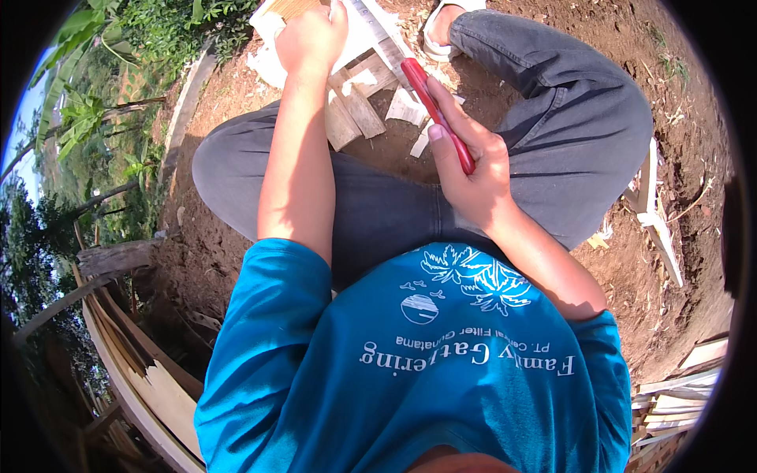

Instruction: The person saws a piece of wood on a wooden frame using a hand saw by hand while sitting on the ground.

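Observation:
My right hand [477, 169] is closed round the red handle [426, 98] of a long-bladed tool, thumb and forefinger lying along it. Its flat grey blade [382, 35] points forward and left, running out of the top of the view. Farther forward, my left hand [311, 39] is bent into a fist over a pale piece of wood [270, 24], with its thumb toward the blade. The fingertips are hidden. Just behind that hand, short wooden boards [359, 110] lie on the ground between my legs.
Thin wood offcuts [406, 108] and shavings lie near the boards. My bent legs [568, 142] frame the work. Split wood pieces [654, 213] lie on bare soil at right, with stacked strips [678, 402] at lower right. Long planks [142, 378] stand at lower left; plants [165, 35] grow at far left.

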A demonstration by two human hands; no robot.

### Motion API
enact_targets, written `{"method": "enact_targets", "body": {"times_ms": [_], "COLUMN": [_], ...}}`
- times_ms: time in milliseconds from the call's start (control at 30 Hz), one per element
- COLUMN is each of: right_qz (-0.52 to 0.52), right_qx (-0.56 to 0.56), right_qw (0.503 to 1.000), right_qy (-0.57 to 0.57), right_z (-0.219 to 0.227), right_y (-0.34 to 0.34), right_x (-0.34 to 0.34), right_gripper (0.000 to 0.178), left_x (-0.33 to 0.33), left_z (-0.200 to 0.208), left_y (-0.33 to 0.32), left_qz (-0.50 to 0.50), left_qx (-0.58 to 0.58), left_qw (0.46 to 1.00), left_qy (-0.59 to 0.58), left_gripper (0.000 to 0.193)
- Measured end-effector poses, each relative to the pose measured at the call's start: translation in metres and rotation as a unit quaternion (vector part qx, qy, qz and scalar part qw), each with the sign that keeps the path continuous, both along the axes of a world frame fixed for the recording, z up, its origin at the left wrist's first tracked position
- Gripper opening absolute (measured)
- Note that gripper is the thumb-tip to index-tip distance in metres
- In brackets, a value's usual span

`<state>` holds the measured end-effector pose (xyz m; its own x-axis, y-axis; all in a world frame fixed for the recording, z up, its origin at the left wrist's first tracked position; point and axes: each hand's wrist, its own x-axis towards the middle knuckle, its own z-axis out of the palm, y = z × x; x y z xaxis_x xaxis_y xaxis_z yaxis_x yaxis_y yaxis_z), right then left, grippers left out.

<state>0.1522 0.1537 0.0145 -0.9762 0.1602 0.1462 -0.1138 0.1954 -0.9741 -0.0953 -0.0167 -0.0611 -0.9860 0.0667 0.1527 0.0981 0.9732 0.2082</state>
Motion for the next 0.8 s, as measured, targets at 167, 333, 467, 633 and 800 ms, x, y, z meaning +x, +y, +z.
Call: {"method": "enact_targets", "body": {"times_ms": [167, 333, 467, 633, 800], "right_qz": [0.002, 0.001, 0.023, 0.033, 0.037], "right_qx": [-0.027, -0.055, -0.010, 0.019, 0.020], "right_qw": [1.000, 0.998, 0.999, 0.998, 0.999], "right_qy": [-0.006, -0.009, -0.041, -0.056, -0.020], "right_z": [-0.010, -0.012, -0.002, -0.004, -0.011], "right_y": [0.008, 0.018, 0.015, 0.025, 0.021], "right_x": [0.003, 0.021, 0.005, 0.015, -0.002], "right_gripper": [0.049, 0.048, 0.050, 0.054, 0.051], "left_x": [-0.006, -0.003, 0.002, 0.000, 0.001], "left_z": [0.005, 0.017, 0.023, 0.020, 0.024], "left_y": [0.002, 0.005, 0.009, 0.003, 0.011], "left_qz": [-0.021, -0.019, -0.027, -0.006, -0.016], "left_qx": [0.029, 0.006, 0.012, 0.012, 0.013], "left_qw": [0.999, 0.996, 0.998, 0.997, 0.997], "left_qy": [-0.012, -0.085, -0.051, -0.074, -0.072], "left_gripper": [0.058, 0.060, 0.059, 0.055, 0.059]}}
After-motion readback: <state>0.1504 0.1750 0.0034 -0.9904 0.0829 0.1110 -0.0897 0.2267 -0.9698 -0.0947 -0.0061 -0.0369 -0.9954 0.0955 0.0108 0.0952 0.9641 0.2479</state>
